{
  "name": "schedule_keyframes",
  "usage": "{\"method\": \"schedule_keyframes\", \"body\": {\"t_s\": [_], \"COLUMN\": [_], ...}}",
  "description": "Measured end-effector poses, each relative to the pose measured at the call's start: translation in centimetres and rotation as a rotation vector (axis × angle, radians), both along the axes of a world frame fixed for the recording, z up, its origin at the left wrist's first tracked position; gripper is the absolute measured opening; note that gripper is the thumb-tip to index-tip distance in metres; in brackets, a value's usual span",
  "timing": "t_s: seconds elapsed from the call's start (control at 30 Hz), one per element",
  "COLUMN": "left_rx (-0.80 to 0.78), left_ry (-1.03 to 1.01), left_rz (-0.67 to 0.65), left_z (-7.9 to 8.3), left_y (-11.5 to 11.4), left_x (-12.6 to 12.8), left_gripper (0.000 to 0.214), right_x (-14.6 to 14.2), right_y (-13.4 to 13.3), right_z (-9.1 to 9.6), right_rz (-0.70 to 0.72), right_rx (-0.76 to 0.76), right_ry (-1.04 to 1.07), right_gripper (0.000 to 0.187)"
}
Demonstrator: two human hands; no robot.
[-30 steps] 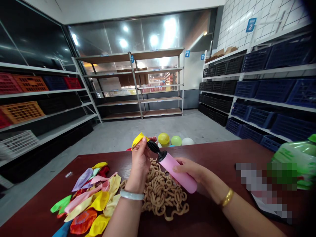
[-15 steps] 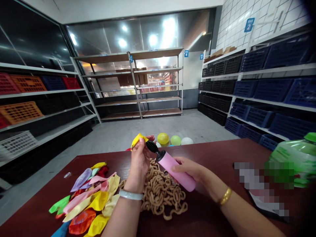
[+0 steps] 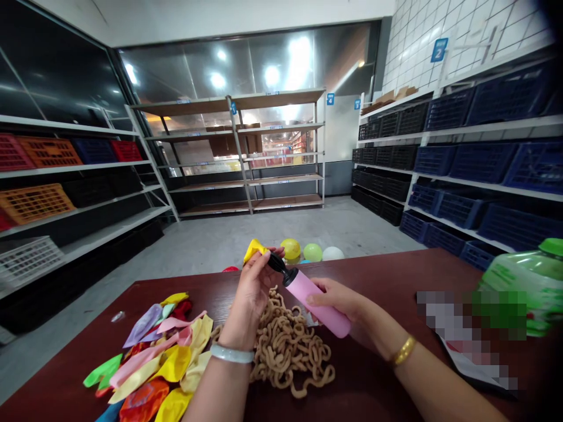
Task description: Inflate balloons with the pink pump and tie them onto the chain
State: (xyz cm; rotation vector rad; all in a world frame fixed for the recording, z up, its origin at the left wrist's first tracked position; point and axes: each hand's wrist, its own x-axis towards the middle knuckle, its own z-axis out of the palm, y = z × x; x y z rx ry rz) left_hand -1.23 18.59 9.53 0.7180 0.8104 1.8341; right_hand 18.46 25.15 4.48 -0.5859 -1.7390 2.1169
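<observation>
My left hand (image 3: 255, 278) pinches a yellow balloon (image 3: 255, 251) at its neck, against the black nozzle of a hand pump. The balloon looks small and limp. Wrapped round the pink barrel of the hand pump (image 3: 314, 302) is my right hand (image 3: 336, 300). The pump slants, its nozzle pointing up and left. Below both hands lies a tangled heap of brown rope-like strands (image 3: 288, 351). A pile of flat, uninflated balloons (image 3: 162, 357) in many colours is spread left of my left forearm.
The dark red table (image 3: 373, 375) bears a green-capped jug (image 3: 539, 269) and a partly blurred flat packet (image 3: 470, 363) at the right. Inflated balloons (image 3: 312, 252) show beyond its far edge. Shelves with crates (image 3: 457, 158) line the sides; a rack (image 3: 246, 181) stands behind.
My left hand and the yellow balloon have shifted a little to the right, toward the pump. The balloon looks slightly more bunched. My right hand keeps its grip on the barrel.
</observation>
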Motion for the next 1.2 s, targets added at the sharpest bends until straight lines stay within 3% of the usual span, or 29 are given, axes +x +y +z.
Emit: {"method": "schedule_keyframes", "body": {"t_s": [0.33, 0.4, 0.5, 0.6, 0.7, 0.87, 1.2], "left_rx": [0.088, 0.106, 0.142, 0.201, 0.238, 0.248, 0.209], "left_ry": [-0.044, -0.055, -0.082, -0.121, -0.166, -0.21, -0.259], "left_rz": [0.092, 0.082, 0.143, 0.278, 0.362, 0.307, 0.305], "left_z": [-0.2, -0.3, -0.6, -0.8, -0.6, -0.1, -1.0], "left_y": [0.3, 0.3, 0.6, 1.0, 1.2, 1.1, 1.7], "left_x": [1.3, 1.8, 1.6, -0.3, -2.5, -3.5, -3.6], "left_gripper": [0.033, 0.034, 0.033, 0.031, 0.029, 0.027, 0.025], "right_x": [-0.7, -0.7, -0.6, -0.7, -1.1, -1.5, -1.0], "right_y": [-0.6, -0.5, -0.4, -0.6, -0.8, -0.5, 0.4], "right_z": [0.0, 0.1, 0.5, 0.6, 0.2, -0.8, -1.0], "right_rz": [-0.053, -0.077, -0.123, -0.201, -0.322, -0.329, -0.301], "right_rx": [0.118, 0.244, 0.558, 0.806, 0.915, 0.924, 0.909], "right_ry": [-0.072, -0.118, -0.178, -0.234, -0.188, -0.022, -0.02], "right_gripper": [0.052, 0.052, 0.059, 0.082, 0.079, 0.069, 0.071]}}
